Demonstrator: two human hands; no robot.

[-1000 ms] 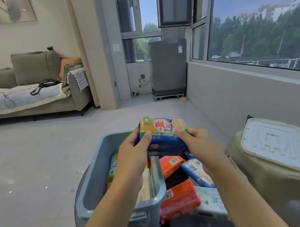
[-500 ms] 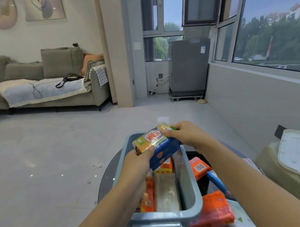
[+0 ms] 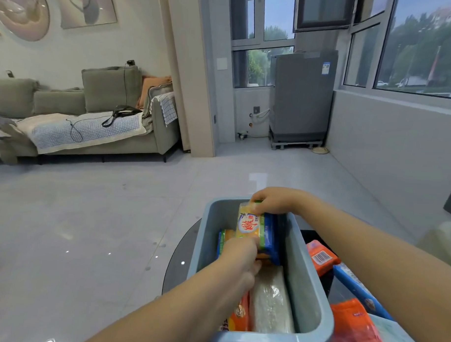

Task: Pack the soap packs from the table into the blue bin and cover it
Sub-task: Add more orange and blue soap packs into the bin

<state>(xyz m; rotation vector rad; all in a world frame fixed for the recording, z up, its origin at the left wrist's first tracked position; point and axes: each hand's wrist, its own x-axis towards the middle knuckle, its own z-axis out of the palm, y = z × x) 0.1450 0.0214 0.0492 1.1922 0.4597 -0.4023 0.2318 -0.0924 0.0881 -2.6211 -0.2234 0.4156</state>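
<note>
The blue bin (image 3: 302, 283) stands on a dark round table (image 3: 176, 266) in front of me. A yellow-and-blue soap pack (image 3: 255, 229) stands on edge inside the bin's far end. My left hand (image 3: 240, 255) grips its near end and my right hand (image 3: 274, 200) grips its far end. Below it in the bin lie a pale clear-wrapped pack (image 3: 271, 303), an orange pack (image 3: 239, 317) and a green-edged pack (image 3: 226, 238). On the table right of the bin lie two orange packs (image 3: 321, 257) (image 3: 354, 326) and a blue pack (image 3: 356, 288). The bin's cover is out of view.
A white-and-green pack (image 3: 397, 340) lies at the table's lower right. A pale green seat (image 3: 444, 242) stands at the right edge. Grey tiled floor spreads to the left, with a sofa (image 3: 93, 122) at the far wall and a grey washing machine (image 3: 301, 96) by the window.
Both hands have lowered the yellow-and-blue soap pack from above the table's packs into the far end of the bin, turning it on edge. The camera view swung left.
</note>
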